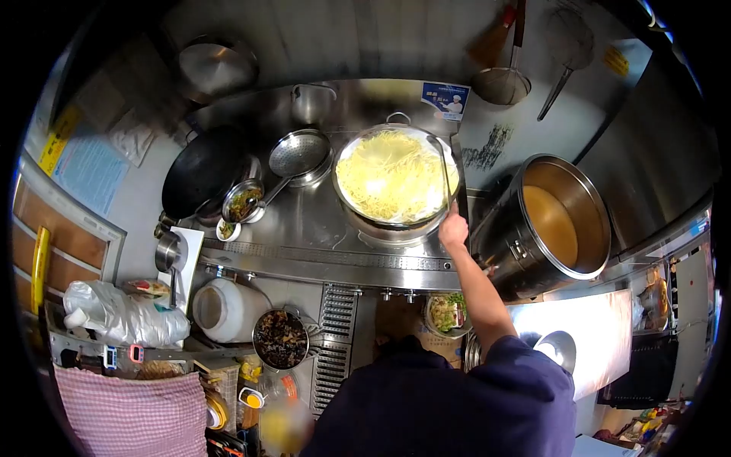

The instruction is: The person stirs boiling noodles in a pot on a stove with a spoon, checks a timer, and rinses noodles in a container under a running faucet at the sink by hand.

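My right hand (454, 228) is closed around the near end of a long, thin dark utensil (445, 171) at the right side of a wide steel pot (395, 225). The utensil reaches over the right part of the pot, and I cannot make out whether it is chopsticks, tongs or a ladle. A large heap of pale yellow noodles (392, 179) fills the pot nearly to its rim. My left hand does not show; my body hides the area below the stove.
A tall steel stockpot (567, 268) of brown broth stands at the right. Left of the noodles are a perforated strainer (301, 152), a black wok (199, 171) and a bowl of greens (244, 203). A pan of dark food (280, 339) and white bucket (221, 311) stand below the stove.
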Tool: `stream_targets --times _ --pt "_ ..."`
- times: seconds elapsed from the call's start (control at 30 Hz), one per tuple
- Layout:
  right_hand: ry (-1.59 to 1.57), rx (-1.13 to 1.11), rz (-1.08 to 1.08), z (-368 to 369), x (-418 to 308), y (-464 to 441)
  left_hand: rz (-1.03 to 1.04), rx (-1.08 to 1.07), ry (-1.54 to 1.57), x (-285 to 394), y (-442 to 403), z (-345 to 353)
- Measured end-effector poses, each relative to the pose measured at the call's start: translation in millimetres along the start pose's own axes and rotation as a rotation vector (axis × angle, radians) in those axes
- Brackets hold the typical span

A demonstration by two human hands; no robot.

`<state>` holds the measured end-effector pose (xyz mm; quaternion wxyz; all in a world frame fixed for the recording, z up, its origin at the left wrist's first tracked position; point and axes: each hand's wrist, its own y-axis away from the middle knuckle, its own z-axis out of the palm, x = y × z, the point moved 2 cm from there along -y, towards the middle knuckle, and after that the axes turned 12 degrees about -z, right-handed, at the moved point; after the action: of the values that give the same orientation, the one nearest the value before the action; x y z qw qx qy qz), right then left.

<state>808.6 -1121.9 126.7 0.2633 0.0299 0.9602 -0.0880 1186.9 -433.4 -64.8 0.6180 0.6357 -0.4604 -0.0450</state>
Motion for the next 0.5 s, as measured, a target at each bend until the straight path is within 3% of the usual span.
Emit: stream_targets --times 0.27,0.5 --pt "-0.039 -0.149 -0.076 29 -54 -7 -0.034 -0.018 0.049 -18 5 9" --pt "-0.003 -0.257 -0.126 21 -79 28 -0.092 -0.105 0.26 20 1 25"
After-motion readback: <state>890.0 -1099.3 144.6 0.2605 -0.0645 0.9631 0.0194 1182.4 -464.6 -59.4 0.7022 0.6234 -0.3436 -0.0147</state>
